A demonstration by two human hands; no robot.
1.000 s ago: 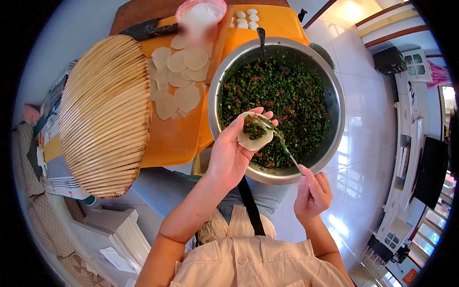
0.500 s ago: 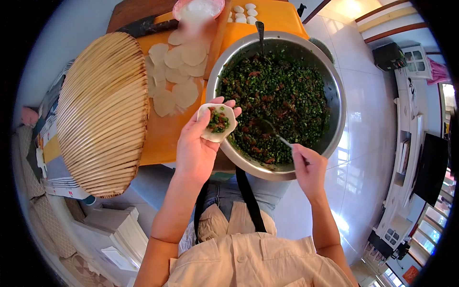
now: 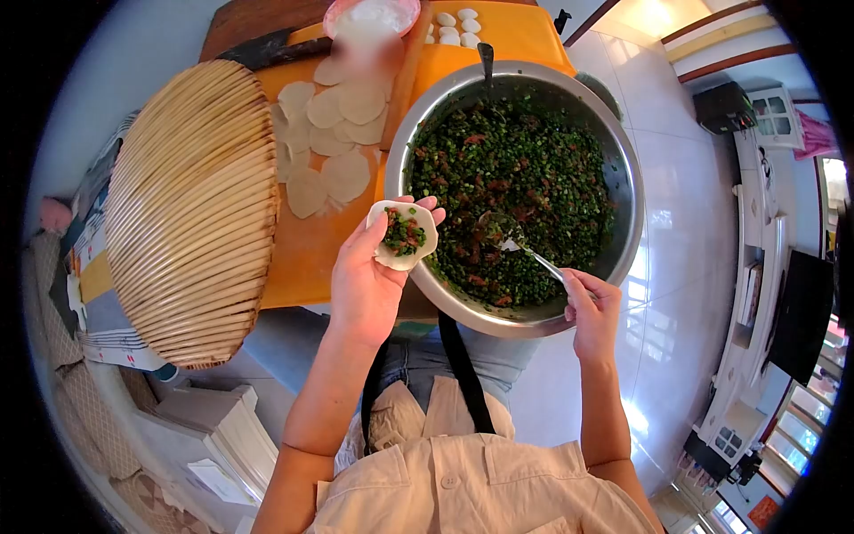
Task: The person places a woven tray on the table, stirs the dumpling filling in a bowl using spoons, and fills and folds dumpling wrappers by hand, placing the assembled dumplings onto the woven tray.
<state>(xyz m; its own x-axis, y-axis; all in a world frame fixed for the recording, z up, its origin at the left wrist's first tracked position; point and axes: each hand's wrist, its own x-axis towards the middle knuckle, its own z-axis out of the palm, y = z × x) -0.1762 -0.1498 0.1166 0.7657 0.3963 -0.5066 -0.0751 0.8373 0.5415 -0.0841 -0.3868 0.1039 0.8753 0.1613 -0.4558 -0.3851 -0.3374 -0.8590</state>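
My left hand [image 3: 366, 280] cups a round dumpling wrapper [image 3: 383, 252] with a heap of green and reddish filling [image 3: 405, 233] in its middle. Its fingers curl behind the wrapper at the near left rim of a large steel bowl [image 3: 628, 187]. Inside the bowl lies a mass of chopped greens mixed with reddish bits [image 3: 525, 151]. Closed round a metal spoon [image 3: 540, 261], my right hand [image 3: 593, 310] is over the bowl's near right rim. The spoon's head rests at the surface of the mixture. A second spoon handle [image 3: 486, 62] leans on the far rim.
Several flat wrappers [image 3: 345, 176] lie on the orange board, left of the bowl. A woven reed tray [image 3: 191, 214] stands farther left. Beyond are a cleaver-like dark tool [image 3: 267, 53], a pink bowl of white powder [image 3: 384, 12] and small dough pieces [image 3: 449, 38].
My right hand has drawn the spoon slightly right and its head now shows above the mixture. My left hand with the filled wrapper has shifted only slightly.
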